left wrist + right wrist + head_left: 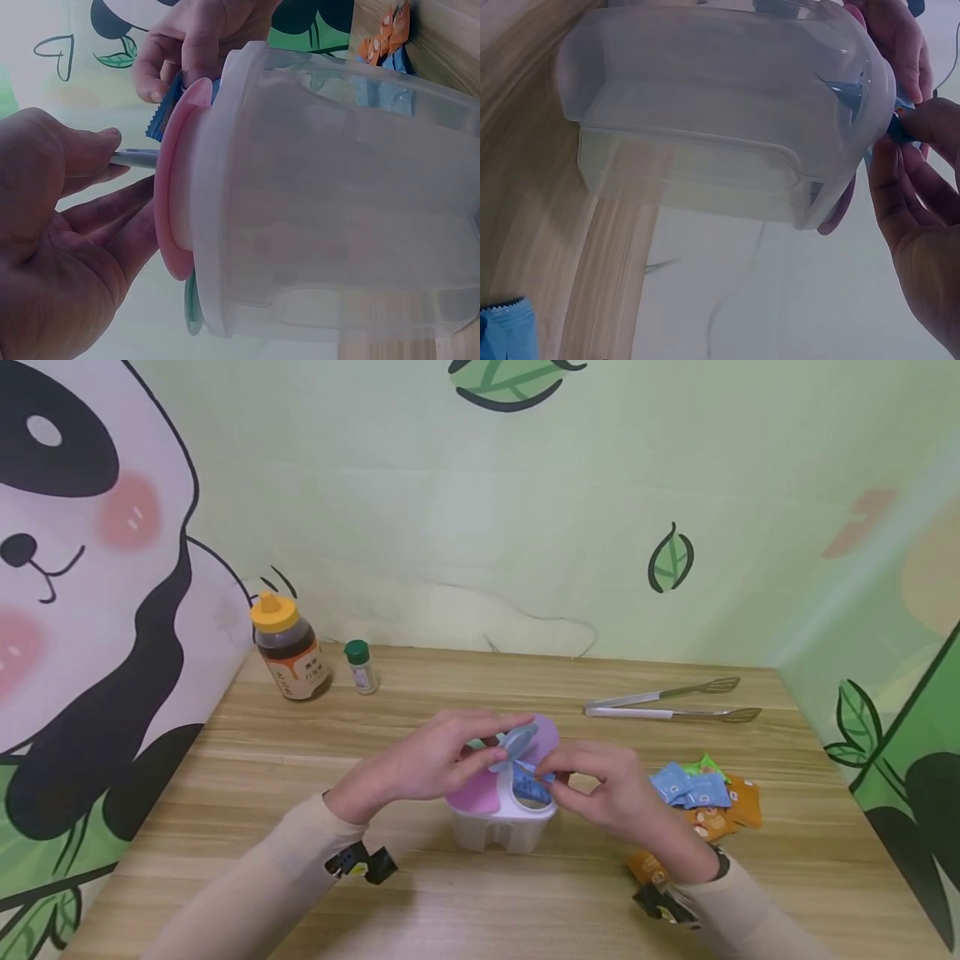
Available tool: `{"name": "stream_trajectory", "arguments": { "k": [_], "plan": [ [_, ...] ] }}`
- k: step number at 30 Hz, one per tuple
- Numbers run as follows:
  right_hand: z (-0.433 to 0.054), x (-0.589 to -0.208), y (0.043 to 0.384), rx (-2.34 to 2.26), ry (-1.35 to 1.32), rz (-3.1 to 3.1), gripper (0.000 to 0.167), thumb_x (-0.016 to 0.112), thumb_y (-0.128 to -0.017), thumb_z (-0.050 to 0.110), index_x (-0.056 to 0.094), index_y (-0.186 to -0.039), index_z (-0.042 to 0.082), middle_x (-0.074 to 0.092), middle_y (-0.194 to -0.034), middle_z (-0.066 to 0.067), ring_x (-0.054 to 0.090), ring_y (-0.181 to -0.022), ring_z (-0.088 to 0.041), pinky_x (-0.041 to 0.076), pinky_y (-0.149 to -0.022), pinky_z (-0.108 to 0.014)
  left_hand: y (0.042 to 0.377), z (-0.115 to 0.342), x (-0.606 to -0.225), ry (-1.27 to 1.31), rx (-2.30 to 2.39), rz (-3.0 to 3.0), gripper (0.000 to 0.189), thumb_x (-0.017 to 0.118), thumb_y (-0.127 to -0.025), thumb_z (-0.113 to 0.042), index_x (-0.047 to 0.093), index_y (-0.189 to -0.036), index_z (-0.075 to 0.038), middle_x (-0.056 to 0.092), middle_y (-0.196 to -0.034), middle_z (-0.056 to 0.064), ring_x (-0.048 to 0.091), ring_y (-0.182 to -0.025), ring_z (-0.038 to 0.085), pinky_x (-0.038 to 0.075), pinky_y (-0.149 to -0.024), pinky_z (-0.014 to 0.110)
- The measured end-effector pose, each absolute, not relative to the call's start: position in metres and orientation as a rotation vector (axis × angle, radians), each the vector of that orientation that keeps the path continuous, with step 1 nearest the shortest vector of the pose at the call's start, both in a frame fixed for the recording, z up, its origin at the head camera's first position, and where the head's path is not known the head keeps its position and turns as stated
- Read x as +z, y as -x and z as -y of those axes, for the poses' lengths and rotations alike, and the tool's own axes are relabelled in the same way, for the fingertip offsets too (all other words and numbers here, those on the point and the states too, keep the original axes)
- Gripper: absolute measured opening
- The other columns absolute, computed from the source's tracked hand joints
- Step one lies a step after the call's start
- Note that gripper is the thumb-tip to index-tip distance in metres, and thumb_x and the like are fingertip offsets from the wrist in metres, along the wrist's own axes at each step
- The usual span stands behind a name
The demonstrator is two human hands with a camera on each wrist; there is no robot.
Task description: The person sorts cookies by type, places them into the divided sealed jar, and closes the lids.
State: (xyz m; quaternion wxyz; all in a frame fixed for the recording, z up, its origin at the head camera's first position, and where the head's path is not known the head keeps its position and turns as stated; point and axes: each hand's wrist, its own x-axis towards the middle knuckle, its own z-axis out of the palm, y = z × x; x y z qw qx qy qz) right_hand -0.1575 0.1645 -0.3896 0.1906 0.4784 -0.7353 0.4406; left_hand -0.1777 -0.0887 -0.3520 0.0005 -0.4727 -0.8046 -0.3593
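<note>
A translucent plastic box [498, 835] with a white top and coloured flip lids stands on the table between both hands. My left hand [427, 760] pinches the raised light-blue lid [517, 741] between thumb and fingers. The pink lid [171, 202] lies under that hand, and a purple lid [547, 739] is behind. My right hand [611, 787] pinches a small blue packet [531, 787] at the uncovered opening on the right side. In the right wrist view, part of the packet [845, 91] shows inside the box, just below the rim.
Blue packets [707, 791], orange packets [744, 802] and a green one [705, 766] lie right of the right hand. Metal tongs [667, 702] lie behind them. At the back left stand a yellow-capped bottle [292, 652] and a green-capped shaker [362, 668].
</note>
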Motion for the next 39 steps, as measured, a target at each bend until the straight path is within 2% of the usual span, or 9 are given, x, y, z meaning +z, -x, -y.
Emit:
{"name": "stream_trajectory", "arguments": {
  "k": [11,17,25,35,39],
  "plan": [
    [-0.167,-0.395,0.158,1.135,-1.354,2.11,0.021,0.072,-0.076,-0.003,0.074,-0.092,0.009,0.073,-0.092,-0.005,0.069,-0.077,-0.013,0.055,-0.072,-0.016,0.177,0.088,-0.351,1.483,-1.145,2.541,0.045,0.058,-0.098,-0.013,0.05,-0.142,-0.008,0.065,-0.126,0.01,0.067,-0.1,0.014,0.054,-0.084,0.02],
    [-0.168,-0.392,0.158,1.014,-1.417,2.137,0.018,0.073,-0.077,0.0,0.074,-0.091,0.01,0.072,-0.094,-0.002,0.069,-0.084,-0.016,0.055,-0.079,-0.02,0.177,0.089,-0.352,1.479,-1.152,2.54,0.044,0.058,-0.098,-0.012,0.051,-0.141,-0.008,0.064,-0.128,0.01,0.067,-0.1,0.014,0.054,-0.083,0.021],
    [-0.169,-0.385,0.156,0.821,-1.543,2.235,0.022,0.06,-0.07,-0.006,0.072,-0.078,0.011,0.068,-0.091,0.002,0.06,-0.091,-0.012,0.052,-0.081,-0.028,0.177,0.089,-0.352,1.46,-1.127,2.556,0.044,0.058,-0.098,-0.014,0.051,-0.142,-0.01,0.065,-0.124,0.008,0.067,-0.098,0.013,0.054,-0.08,0.021],
    [-0.177,-0.381,0.157,1.023,-1.511,2.36,0.025,0.062,-0.078,-0.006,0.075,-0.09,0.012,0.071,-0.101,0.001,0.063,-0.101,-0.013,0.051,-0.092,-0.034,0.177,0.09,-0.352,1.463,-1.141,2.562,0.045,0.058,-0.098,-0.013,0.05,-0.142,-0.009,0.065,-0.125,0.008,0.067,-0.1,0.013,0.054,-0.082,0.021],
    [-0.184,-0.381,0.157,1.096,-1.462,2.354,0.032,0.063,-0.079,-0.008,0.074,-0.097,0.014,0.072,-0.103,-0.001,0.065,-0.102,-0.015,0.052,-0.09,-0.031,0.177,0.09,-0.352,1.482,-1.159,2.531,0.044,0.058,-0.098,-0.012,0.051,-0.141,-0.008,0.065,-0.126,0.009,0.067,-0.099,0.012,0.054,-0.083,0.021]
  ]
}}
